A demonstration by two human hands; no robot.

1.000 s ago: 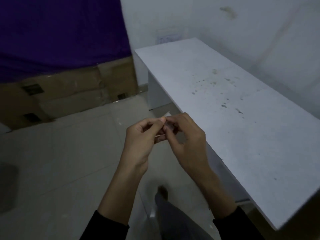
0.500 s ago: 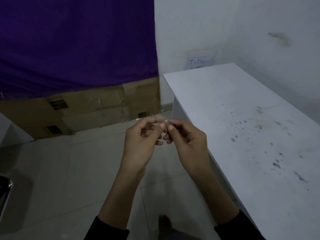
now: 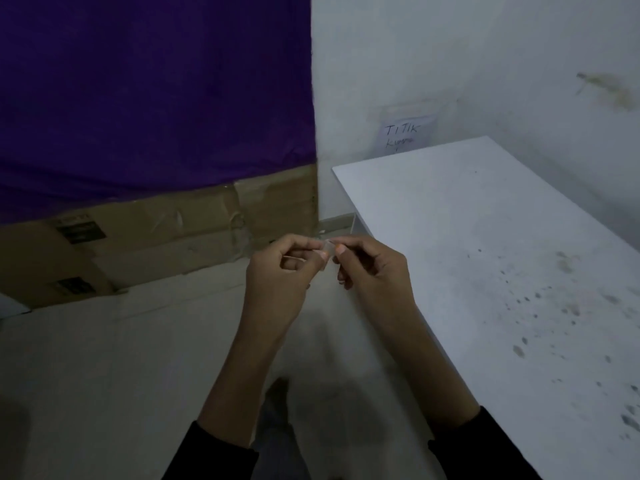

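My left hand (image 3: pixel 280 275) and my right hand (image 3: pixel 372 271) meet in front of me above the tiled floor. Between their thumbs and forefingers both pinch a small, clear, thin piece (image 3: pixel 327 247), perhaps tape or plastic; the dim light hides what it is. The other fingers of both hands are curled in. Black sleeves cover both forearms near the frame's bottom edge.
A white table (image 3: pixel 485 244) with dark specks runs along the right wall. A paper note (image 3: pixel 403 135) with handwriting is stuck on the wall behind it. Flattened cardboard (image 3: pixel 156 233) leans under a purple cloth (image 3: pixel 156 91) at the left. Pale floor tiles (image 3: pixel 104 358) lie below.
The view has tilted upward, showing more wall and the note. Both hands have kept pinching the small piece together, staying at about the same place in front of me.
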